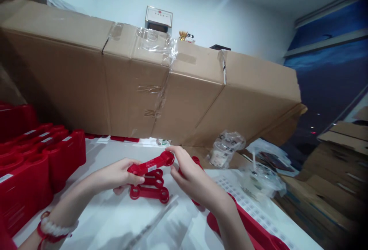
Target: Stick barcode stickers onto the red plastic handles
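My left hand (119,175) grips the left end of a red plastic bar with a round ring at each end (152,164); a small white label is stuck on its side. The fingers of my right hand (186,169) curl around the bar's right end, the fingertips touching the ring. Just below it, more red ring-ended bars (149,193) lie on the white table (115,219). Another red piece (196,160) is partly hidden behind my right hand. A sheet of small printed labels (238,188) lies beside my right forearm.
Red moulded blocks with white labels (66,158) stack up at the left. A large taped cardboard box (138,89) stands across the back. Long red pieces (258,231), a plastic-wrapped cup (221,154) and a bagged container (255,181) sit right. Cartons (339,165) stand beyond.
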`<state>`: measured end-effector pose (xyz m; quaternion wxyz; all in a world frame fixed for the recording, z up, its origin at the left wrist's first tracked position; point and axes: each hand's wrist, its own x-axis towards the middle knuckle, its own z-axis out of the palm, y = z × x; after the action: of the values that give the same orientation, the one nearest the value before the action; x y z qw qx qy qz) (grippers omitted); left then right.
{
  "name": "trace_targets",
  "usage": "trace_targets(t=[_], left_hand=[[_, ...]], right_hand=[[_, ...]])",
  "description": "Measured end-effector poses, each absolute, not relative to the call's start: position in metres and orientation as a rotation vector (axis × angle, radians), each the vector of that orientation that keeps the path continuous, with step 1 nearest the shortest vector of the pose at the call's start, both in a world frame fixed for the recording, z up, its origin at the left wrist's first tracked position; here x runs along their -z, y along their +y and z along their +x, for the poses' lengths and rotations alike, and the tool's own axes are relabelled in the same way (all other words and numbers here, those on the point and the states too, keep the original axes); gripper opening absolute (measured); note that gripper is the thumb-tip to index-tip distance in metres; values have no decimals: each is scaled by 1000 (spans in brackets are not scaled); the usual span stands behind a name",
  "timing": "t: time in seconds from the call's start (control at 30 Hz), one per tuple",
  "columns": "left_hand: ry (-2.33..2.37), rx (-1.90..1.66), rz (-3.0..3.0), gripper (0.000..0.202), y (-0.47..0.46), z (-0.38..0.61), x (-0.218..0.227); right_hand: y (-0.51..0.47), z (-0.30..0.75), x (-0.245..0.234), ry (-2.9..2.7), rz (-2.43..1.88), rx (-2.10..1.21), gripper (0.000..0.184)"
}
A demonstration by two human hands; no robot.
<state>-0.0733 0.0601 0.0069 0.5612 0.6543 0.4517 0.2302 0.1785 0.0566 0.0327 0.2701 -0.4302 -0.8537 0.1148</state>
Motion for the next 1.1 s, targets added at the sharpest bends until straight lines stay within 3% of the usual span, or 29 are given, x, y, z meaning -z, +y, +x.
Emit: trace_targets(t=[0.07, 0.13, 0.23, 0.33, 0.77, 0.9, 1.1], left_hand=[[1105, -551, 1521, 27, 66, -72, -1], [1120, -551, 1514, 26, 69, -71, 3], [1120, -536, 1518, 26, 67, -74, 3], [1100, -507, 1510, 32, 65, -81, 3], [977, -382, 1452, 44, 71, -93, 11], [1046, -480, 1485, 49, 68, -90, 1], [1222, -649, 1504, 56, 74, -105, -1]], right_hand=[[60, 174, -25, -2388, -1050, -184, 61], [63, 164, -18, -2451, -937, -52, 64], [68, 147, -6, -2513, -821, 114, 40], [74, 135, 2, -2557, -810, 174, 28], [69, 137, -3, -2653, -845, 49, 25], [76, 144, -5, -2611, -953, -3, 27], [88, 153, 0, -2546, -1144, -153, 13]])
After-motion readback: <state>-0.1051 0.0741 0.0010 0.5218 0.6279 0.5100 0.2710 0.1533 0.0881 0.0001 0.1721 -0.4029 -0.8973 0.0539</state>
